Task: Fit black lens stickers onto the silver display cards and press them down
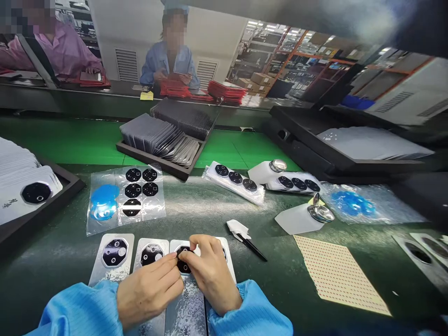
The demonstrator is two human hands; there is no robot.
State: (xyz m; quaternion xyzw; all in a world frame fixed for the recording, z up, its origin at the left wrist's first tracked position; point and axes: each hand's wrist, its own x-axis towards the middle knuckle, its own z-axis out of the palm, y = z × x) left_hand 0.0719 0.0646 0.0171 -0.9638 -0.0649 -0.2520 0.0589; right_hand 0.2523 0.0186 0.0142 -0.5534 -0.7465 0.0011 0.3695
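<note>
Black octagonal sticker (182, 266) pinched between the fingertips (174, 261) of the left hand (149, 291) and right hand (212, 275) on the third silver card (185, 303), two cards (126, 245) left of that card already topped with stickers, a fourth card (230, 266) right of it mostly hidden.

The green desk (196, 210) holds silver-backed cards (112, 256) along its near edge, a clear sheet of black labels (128, 200) left of centre, and a dotted tan sheet (339, 275) toward the right.
</note>
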